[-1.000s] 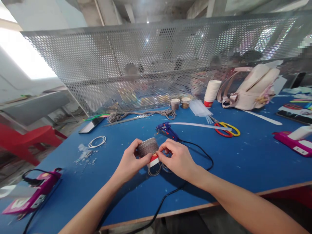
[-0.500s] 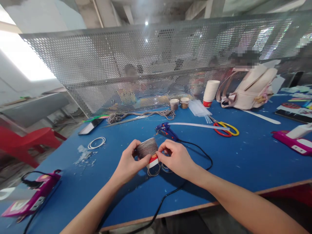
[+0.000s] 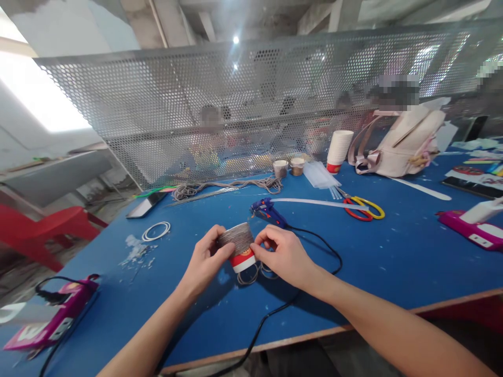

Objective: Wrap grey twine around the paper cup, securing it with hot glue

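Cup [image 3: 243, 260] gripped, tilted, in left hand [image 3: 206, 256]; right hand [image 3: 286, 256], angled inward, pinching cord [image 3: 240, 235].

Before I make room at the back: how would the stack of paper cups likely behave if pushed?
The stack of paper cups may tip readily: it stands tall on a narrow base. It is probably light for its size, being nested paper cups.
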`<state>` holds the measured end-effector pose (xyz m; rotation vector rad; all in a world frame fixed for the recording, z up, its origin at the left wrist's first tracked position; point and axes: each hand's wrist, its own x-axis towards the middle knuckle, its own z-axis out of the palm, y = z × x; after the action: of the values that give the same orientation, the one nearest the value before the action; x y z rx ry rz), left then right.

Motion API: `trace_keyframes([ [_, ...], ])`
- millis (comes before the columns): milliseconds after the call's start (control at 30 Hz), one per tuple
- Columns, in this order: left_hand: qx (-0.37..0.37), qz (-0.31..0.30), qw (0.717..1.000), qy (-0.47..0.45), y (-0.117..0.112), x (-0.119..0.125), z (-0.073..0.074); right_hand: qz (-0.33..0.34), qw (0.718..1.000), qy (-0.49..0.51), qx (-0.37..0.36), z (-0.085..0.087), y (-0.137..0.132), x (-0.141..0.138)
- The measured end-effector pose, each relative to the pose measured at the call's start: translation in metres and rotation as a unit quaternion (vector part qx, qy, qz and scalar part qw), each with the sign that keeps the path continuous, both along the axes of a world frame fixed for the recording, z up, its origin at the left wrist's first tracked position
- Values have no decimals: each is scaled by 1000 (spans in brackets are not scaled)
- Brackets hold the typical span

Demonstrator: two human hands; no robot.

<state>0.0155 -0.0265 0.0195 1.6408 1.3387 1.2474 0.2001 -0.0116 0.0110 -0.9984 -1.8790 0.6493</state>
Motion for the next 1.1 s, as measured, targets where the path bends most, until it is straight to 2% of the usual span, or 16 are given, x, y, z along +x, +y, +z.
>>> trace_keyframes([
  [233, 12, -20, 998, -63, 3, -4, -8, 5, 1000, 5, -15, 0, 0, 0],
  [400, 5, -19, 994, -103, 3, -2, -6, 10, 1000, 10, -6, 0, 0, 0],
  [700, -70, 3, 974, -215, 6, 2, -6, 31, 998, 43, -19, 0, 2, -1],
  [900, -69, -2, 963, -260, 8, 2, -7, 78, 983, 119, -115, 1, 4, 3],
  [1100, -42, -18, 973, -225, 11, -2, -9, 197, 971, 75, -109, -13, 4, 0],
])
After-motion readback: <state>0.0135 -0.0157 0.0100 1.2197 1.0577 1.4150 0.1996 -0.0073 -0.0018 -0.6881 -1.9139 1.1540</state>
